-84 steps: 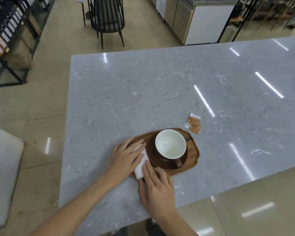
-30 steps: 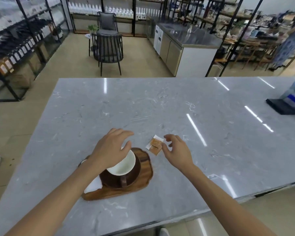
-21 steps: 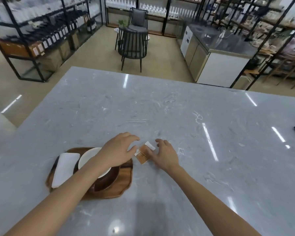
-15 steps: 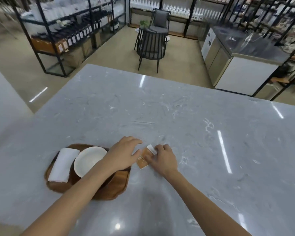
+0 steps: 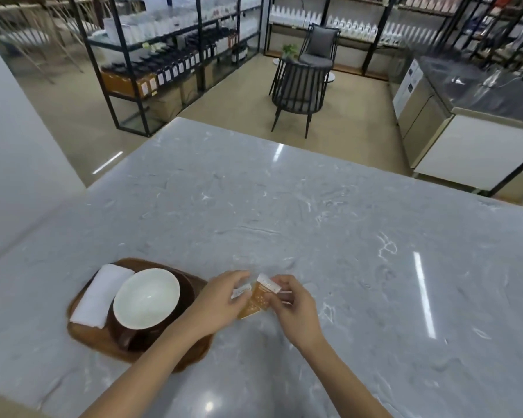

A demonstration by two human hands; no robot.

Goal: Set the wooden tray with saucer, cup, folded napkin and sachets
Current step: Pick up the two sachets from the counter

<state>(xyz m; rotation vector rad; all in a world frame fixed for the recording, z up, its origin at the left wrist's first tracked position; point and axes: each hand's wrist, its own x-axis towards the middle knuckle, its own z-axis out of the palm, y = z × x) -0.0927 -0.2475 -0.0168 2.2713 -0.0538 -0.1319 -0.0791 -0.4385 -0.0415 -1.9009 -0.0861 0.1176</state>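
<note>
Nothing I could see was legible; the orange sachets (image 5: 255,300) I held between my left hand (image 5: 221,303) and right hand (image 5: 293,306) carried pale dots and white end strips with faint grey marks, too blurred to read; the dark bottles on the shelving (image 5: 175,66) to the left wore small white labels, but no letters could be made out; the white bottles (image 5: 341,21) along the back wall showed no readable print; the counter unit (image 5: 411,86) at right bore a pale panel with dark specks, also unreadable
</note>
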